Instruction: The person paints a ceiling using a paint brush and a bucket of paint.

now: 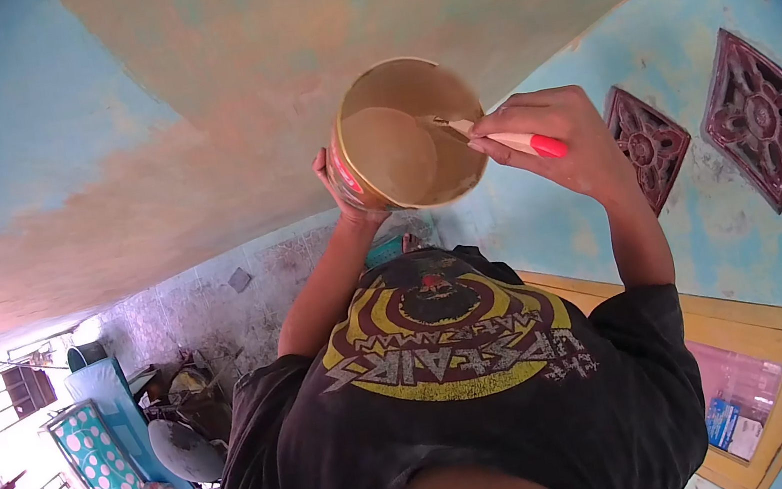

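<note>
My left hand [342, 186] is wrapped round the side of a paint bucket [344, 155], which is tilted so its inside faces me. Tan paint [387, 149] lies in the bucket, and its inner wall is coated in the same colour. Between the fingers and thumb of my right hand [552, 139] is a paintbrush [509, 138] with a pale wooden handle and a red end. Its head points into the bucket over the right part of the opening, with the bristles largely blending into the tan inside.
Above the bucket, a pale blue surface [37, 105] is partly covered with tan paint [276, 19]. Dark red diamond-shaped vents [761, 116] sit in the blue wall at right, above a yellow wooden frame [756, 321]. Household items and a dotted teal panel [98, 460] stand at lower left.
</note>
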A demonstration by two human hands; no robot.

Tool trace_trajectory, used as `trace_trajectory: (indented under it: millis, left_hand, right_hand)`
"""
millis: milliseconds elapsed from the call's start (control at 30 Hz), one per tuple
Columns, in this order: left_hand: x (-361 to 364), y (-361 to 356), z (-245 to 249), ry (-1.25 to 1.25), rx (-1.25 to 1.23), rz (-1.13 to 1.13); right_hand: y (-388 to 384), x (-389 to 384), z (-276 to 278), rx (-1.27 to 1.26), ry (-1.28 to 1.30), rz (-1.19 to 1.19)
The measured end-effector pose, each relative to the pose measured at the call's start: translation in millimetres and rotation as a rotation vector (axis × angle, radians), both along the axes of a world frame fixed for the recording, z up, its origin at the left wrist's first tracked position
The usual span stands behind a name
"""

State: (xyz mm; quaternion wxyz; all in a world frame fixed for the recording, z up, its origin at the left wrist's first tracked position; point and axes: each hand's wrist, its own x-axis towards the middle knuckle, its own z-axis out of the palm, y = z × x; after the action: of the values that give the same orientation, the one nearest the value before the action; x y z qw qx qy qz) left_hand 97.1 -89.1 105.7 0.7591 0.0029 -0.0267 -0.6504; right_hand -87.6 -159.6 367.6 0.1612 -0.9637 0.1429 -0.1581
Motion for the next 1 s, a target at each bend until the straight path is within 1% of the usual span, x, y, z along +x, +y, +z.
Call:
trace_trajectory:
  millis: [133,200,300,400,500,600,700,800,1000]
  left_hand:
    - [-1,0,5,0.038,-0.072,-0.021]
    - [-3,-3,6,0.002,-0.018,0.011]
    - [-7,-6,-1,-0.003,0.019,0.033]
    - [-10,-5,0,-0.006,0.032,0.018]
    - [-13,-2,5,-0.009,0.032,0.003]
    - [-16,1,4,-0.011,0.049,0.006]
    - [-16,-1,2,-0.026,0.044,0.013]
    - [-15,-3,-4,-0.03,0.058,0.025]
    - [-10,0,2,-0.034,0.08,0.027]
  right_hand:
    - [-2,-9,8,-0.006,-0.021,-0.035]
    - [-5,-11,9,-0.005,-0.052,-0.044]
    - [-7,-14,0,0.114,-0.248,-0.094]
    - [-5,-21,2,0.172,-0.212,-0.166]
    - [-6,-24,5,0.195,-0.262,-0.2]
    - [-6,-28,5,0.232,-0.238,-0.207]
    - [-6,-31,3,0.216,-0.213,-0.206]
    - [-8,-34,2,0.219,-0.254,-0.237]
    - [-11,-37,-3,0.252,-0.288,-0.313]
